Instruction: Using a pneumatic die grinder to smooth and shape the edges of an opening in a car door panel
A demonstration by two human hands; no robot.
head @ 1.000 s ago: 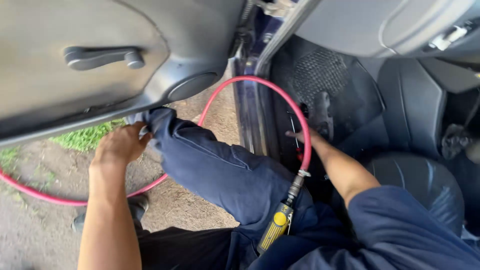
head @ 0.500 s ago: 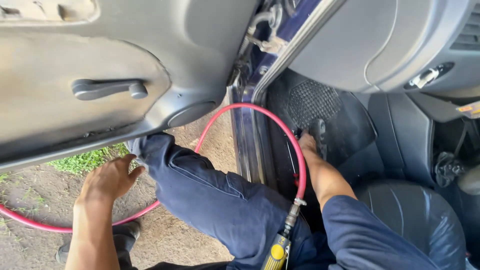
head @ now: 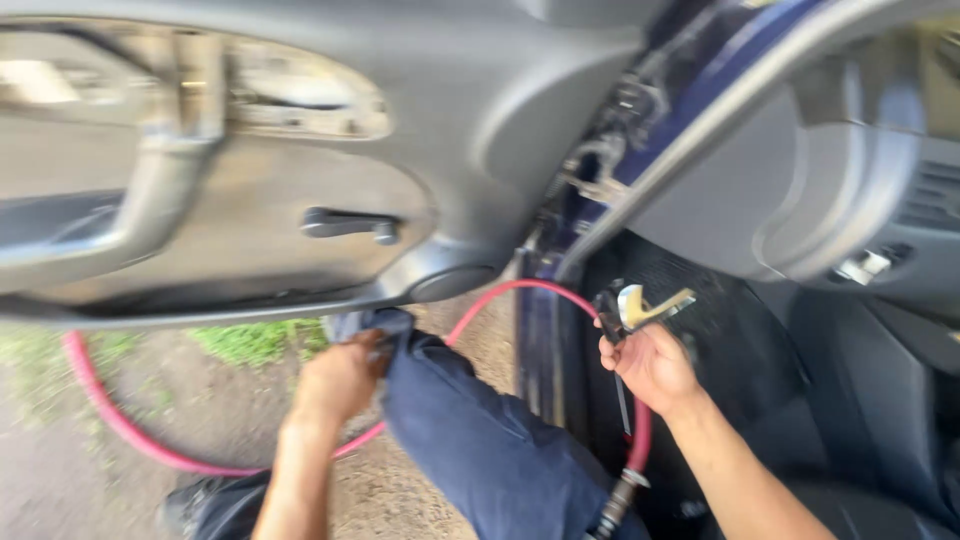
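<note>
An air blow gun [head: 640, 308] with a dark body and a pale metal lever is held in the right hand [head: 652, 365], at about three o'clock from the middle of the view, just inside the open car doorway. The fingers [head: 612, 352] are wrapped around the grip below the lever, closed on it; whether the lever is pressed cannot be told because of blur. A red hose [head: 520, 292] is seen arching from the knee area up and over toward the gun, then running down past the wrist to a metal coupling [head: 620, 497] at about five o'clock. Further along, the same hose is laid in a loop on the dirt ground [head: 60, 470] at eight o'clock.

The left hand [head: 340, 380] is placed at about seven o'clock, on the knee of the blue trouser leg [head: 480, 440], beside a bunched blue-grey cloth [head: 362, 324]. The fingers are curled, and they appear to be touching the cloth, though a firm hold cannot be confirmed.

The grey inner door panel [head: 480, 120] is spread across the upper left, from nine to twelve o'clock, with a dark window crank [head: 350, 223] on it. The dashboard underside [head: 800, 190] is seen at two o'clock, and the dark footwell [head: 740, 360] lies behind the right hand. A patch of grass [head: 250, 340] shows under the door edge.
</note>
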